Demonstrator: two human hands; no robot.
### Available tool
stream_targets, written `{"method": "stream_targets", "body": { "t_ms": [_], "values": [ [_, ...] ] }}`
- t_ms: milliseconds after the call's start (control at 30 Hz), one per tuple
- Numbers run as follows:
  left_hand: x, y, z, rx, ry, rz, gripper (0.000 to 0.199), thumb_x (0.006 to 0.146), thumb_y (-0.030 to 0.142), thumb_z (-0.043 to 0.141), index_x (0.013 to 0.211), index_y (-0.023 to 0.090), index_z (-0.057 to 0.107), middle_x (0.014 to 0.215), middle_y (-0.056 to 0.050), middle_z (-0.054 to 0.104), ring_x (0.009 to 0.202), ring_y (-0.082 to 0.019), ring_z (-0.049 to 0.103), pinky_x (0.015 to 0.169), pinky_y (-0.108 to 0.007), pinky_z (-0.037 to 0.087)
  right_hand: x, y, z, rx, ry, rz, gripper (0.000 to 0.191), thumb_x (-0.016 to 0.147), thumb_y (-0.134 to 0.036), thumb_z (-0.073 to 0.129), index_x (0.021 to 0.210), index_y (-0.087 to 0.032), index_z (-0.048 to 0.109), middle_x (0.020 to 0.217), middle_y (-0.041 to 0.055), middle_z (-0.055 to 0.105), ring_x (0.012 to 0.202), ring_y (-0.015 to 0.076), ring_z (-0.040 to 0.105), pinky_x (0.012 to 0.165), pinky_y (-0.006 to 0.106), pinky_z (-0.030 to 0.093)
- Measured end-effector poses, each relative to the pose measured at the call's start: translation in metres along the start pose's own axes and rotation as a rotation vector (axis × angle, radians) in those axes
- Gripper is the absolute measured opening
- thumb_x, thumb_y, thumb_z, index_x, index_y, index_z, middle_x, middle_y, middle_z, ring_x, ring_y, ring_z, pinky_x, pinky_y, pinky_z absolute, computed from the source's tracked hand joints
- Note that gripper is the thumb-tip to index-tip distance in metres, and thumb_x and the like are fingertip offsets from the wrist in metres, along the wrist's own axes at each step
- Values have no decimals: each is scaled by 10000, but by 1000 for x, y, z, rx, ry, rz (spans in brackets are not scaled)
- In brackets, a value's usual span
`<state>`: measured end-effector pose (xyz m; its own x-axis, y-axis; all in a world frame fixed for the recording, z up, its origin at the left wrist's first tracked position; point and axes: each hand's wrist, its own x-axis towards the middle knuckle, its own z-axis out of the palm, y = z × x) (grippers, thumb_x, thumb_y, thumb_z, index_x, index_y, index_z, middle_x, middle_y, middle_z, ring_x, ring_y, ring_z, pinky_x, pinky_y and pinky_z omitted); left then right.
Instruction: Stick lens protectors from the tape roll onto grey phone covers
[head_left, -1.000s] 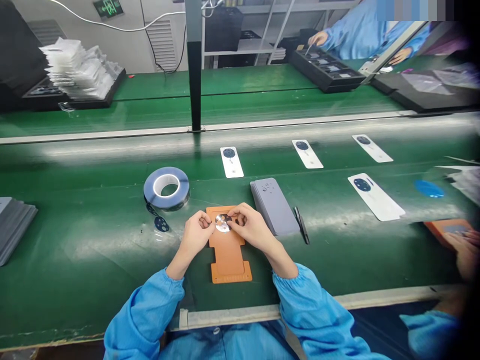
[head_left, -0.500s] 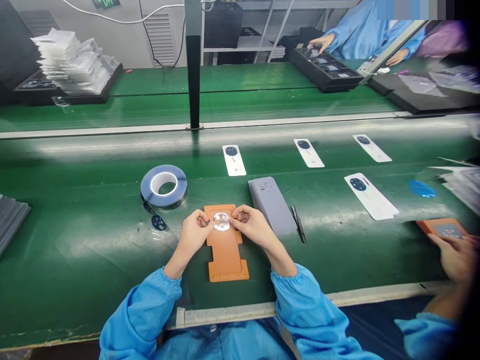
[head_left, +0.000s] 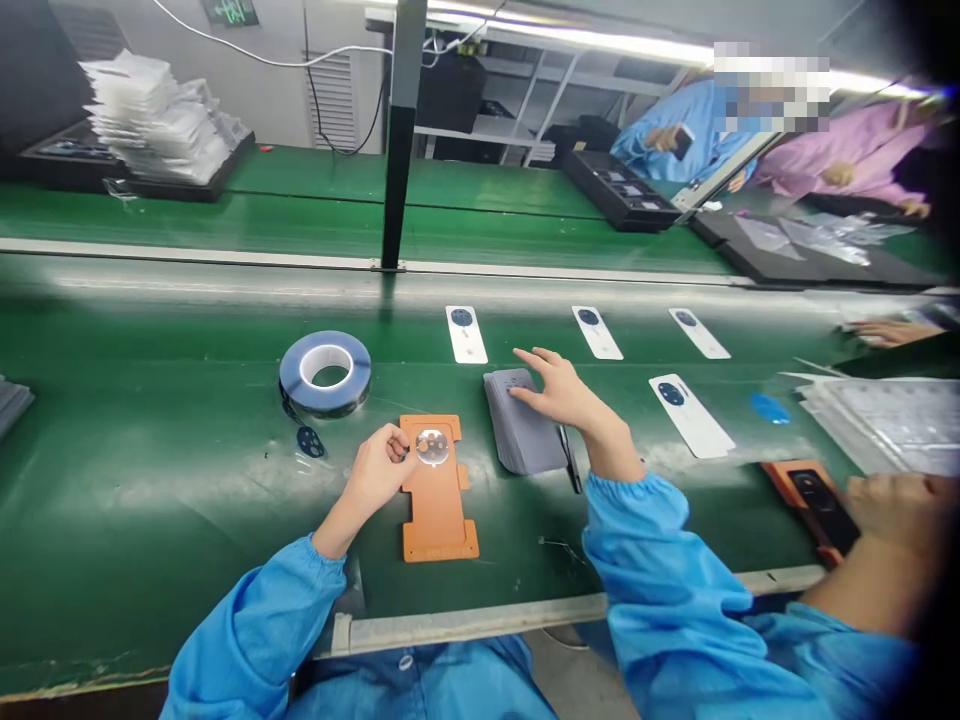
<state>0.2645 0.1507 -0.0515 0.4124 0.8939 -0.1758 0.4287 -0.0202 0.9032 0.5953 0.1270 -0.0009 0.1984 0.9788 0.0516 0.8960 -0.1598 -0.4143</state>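
Observation:
My left hand [head_left: 381, 465] is closed, its fingertips pinched together at the left edge of an orange jig plate [head_left: 436, 510]. What those fingers hold, if anything, is hidden. A round, shiny piece with holes [head_left: 432, 447] sits in the upper part of the jig. My right hand [head_left: 562, 392] is open, thumb and fingers spread, over the top of a stack of grey phone-shaped panels [head_left: 525, 440]. Whether its fingertips touch the stack I cannot tell. Dark tweezers [head_left: 572, 468] lie along the right side of the stack.
A roll of blue film [head_left: 294, 378] lies left of the jig, a dark round sticker [head_left: 310, 441] at its loose end. White panels with dark discs [head_left: 466, 345] lie beyond. At right, a co-worker's hand [head_left: 896, 510] is beside another orange jig [head_left: 781, 482]. A black post [head_left: 399, 190] stands behind.
My right hand has left the round piece on the jig, moved right and opened over the grey stack. My left hand stays pinched by the jig. The view has shifted.

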Motion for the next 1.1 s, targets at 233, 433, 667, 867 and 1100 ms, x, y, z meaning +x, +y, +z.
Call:
{"method": "stream_targets", "body": {
  "t_ms": [233,433,667,867,1100],
  "values": [
    [-7,-9,-3,-24,-36,37,109,751,151,574,843,210,566,831,15,643,683,-128,595,663,-257,451,10,13,-21,93,-69,27,444,820,-413,725,1218,-218,700,1270,115,688,1196,323,631,1053,504,480],
    [-12,-8,-5,-61,-57,40,73,851,284,577,876,215,574,850,0,668,699,-145,628,662,-274,471,-24,-28,-63,300,76,62,379,818,-465,751,1085,-196,754,966,92,770,846,259,722,768,383,576],
    [-12,-8,-7,-40,-70,48,93,849,306,588,852,218,558,834,6,669,704,-148,625,676,-281,464,11,2,-31,381,35,81,407,757,-457,784,1047,-173,755,973,103,768,890,250,707,807,393,570],
    [-12,-8,-8,-53,-70,39,108,859,324,587,855,219,563,839,1,673,720,-159,628,693,-295,466,6,2,-37,489,76,96,407,728,-461,825,1019,-187,748,1027,100,757,921,243,701,836,400,573],
    [-16,1,-16,-115,-125,33,347,909,561,556,901,215,589,905,-26,683,776,-175,618,699,-307,480,-43,-82,-34,715,-13,83,410,753,-414,849,1098,-218,747,955,67,769,812,216,722,706,330,596]
  ]
}}
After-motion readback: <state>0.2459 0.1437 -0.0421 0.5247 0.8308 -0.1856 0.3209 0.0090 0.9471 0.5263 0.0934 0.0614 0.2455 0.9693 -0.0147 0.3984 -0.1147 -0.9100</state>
